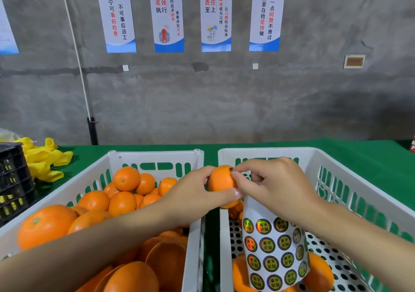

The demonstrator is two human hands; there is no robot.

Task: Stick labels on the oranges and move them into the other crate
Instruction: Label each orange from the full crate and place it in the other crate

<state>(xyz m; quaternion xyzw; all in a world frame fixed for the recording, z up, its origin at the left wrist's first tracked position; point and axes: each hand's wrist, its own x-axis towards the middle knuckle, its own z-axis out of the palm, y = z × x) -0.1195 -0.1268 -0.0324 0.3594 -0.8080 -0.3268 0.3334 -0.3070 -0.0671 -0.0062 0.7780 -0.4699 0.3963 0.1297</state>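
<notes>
Orange fruit, white plastic and green cloth make up the scene. My left hand (190, 193) is gripping one orange (221, 185), thumb beneath and fingers curled over its far side, holding it in the air above the gap between the two crates. My right hand (274, 186) is pinching a small dark round label (230, 169) between thumb and forefinger, against the top of that orange. A sticker sheet (276, 253), with rows of round gold-and-green labels, is hanging from beneath my right hand over the right crate (269, 151); which fingers are holding it I cannot tell. The left crate (155, 154) is holding a heaped pile of oranges (122, 202). The right crate, with a perforated floor, is holding a few oranges (318, 271), partly hidden behind the sheet. Both crates are standing side by side on the green tablecloth (359, 152). Yellow foam nets (45, 159) are lying at far left beside a black crate (13, 179). Blue-and-white posters (215, 15) are hanging on the grey wall.
</notes>
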